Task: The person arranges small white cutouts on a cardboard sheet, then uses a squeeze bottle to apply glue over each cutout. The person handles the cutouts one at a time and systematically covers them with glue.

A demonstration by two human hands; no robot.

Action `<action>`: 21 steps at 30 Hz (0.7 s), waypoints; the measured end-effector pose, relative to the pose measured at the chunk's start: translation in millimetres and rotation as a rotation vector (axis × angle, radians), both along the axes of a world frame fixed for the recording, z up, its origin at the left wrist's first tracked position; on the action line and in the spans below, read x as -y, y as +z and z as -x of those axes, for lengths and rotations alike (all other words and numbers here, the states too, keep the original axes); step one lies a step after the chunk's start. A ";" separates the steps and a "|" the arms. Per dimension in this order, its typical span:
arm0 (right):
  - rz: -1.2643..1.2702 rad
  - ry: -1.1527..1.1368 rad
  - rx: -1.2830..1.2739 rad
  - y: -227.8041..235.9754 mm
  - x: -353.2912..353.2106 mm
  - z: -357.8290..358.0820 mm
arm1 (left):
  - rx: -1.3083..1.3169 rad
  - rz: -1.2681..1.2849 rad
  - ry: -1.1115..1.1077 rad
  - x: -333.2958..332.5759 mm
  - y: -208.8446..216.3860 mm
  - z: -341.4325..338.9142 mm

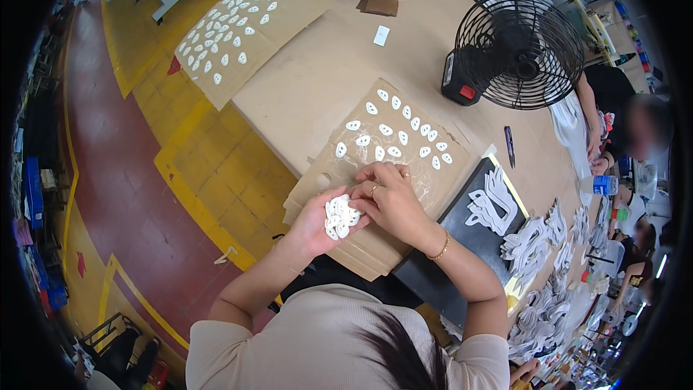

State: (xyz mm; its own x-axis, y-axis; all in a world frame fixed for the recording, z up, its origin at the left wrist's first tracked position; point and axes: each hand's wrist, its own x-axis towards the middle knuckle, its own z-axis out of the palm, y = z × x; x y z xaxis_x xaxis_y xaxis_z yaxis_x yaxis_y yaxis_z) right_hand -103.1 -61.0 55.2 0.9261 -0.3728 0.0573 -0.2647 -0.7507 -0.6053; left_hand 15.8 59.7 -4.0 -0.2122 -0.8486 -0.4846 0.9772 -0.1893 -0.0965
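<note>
My left hand (318, 224) is cupped palm up, holding a pile of small white rounded-triangular pieces (341, 218) with holes in them. Over the edge of that pile bends my right hand (390, 198), its thumb touching the pieces and its fingers curled. Whatever its fingertips pinch is hidden. Both hands are above the near part of a brown cardboard sheet (325, 158). Similar white pieces (385, 130) lie spread out on the sheet's far part, apart from each other, with a shiny clear film around some of them.
A second cardboard sheet (303, 3) with many white pieces juts past the table's left edge. A black fan (521, 50) stands at the far right. Nearer are a pen (510, 146), a black board (455, 245) and stacks of white cut pieces (527, 245). Another person (613, 101) sits at right.
</note>
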 end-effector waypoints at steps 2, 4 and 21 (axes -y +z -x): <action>-0.093 -0.020 -0.031 -3.7 -1.2 2.6 | 0.029 -0.020 -0.014 1.5 0.8 0.8; -0.075 0.003 -0.001 -0.8 0.5 3.3 | 0.010 0.015 -0.004 0.9 -4.0 0.3; 0.274 -0.301 -0.109 -28.1 53.6 -30.2 | 0.063 0.043 -0.015 4.2 3.1 -4.1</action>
State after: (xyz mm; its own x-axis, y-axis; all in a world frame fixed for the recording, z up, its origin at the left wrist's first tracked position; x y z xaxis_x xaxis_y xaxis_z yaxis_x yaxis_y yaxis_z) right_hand -72.9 -114.6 27.1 0.7841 -0.6126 0.0993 -0.5486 -0.7590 -0.3506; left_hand 19.9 55.5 -0.9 -0.1957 -0.8657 -0.4608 0.9780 -0.2068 -0.0268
